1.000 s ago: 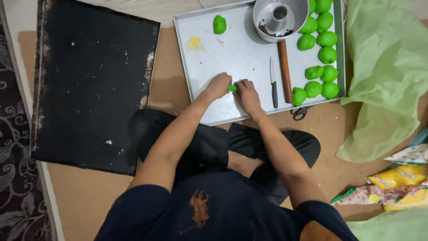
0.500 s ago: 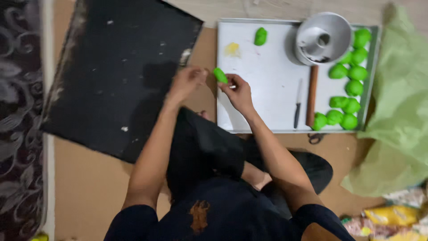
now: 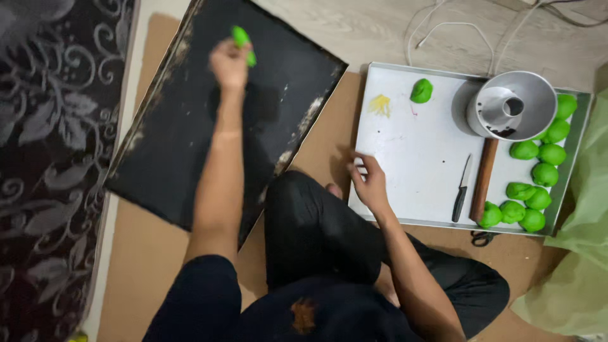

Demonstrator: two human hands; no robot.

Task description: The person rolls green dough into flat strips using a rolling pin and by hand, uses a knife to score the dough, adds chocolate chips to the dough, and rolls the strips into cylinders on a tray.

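Note:
My left hand [image 3: 229,63] is stretched out over the far part of a black baking tray [image 3: 190,164] and holds a small green dough piece [image 3: 242,42]. My right hand [image 3: 369,182] rests with fingers apart on the near left edge of a silver tray [image 3: 411,152]. On that tray lie another green dough piece [image 3: 421,90], a yellow smear [image 3: 380,104], a knife [image 3: 461,190], a wooden rolling pin [image 3: 485,179], a metal ring mould [image 3: 512,113] and several green dough balls [image 3: 538,174] along its right side.
A dark patterned rug [image 3: 50,158] runs down the left. Brown cardboard [image 3: 145,253] lies under both trays. A light green plastic sheet [image 3: 576,278] is at the right. White cables [image 3: 456,31] trail on the floor beyond the silver tray. Scissors handles [image 3: 484,239] show below that tray.
My left hand has carried the green dough piece from the silver tray leftward over the black tray. My right hand let go of it and dropped to the silver tray's edge.

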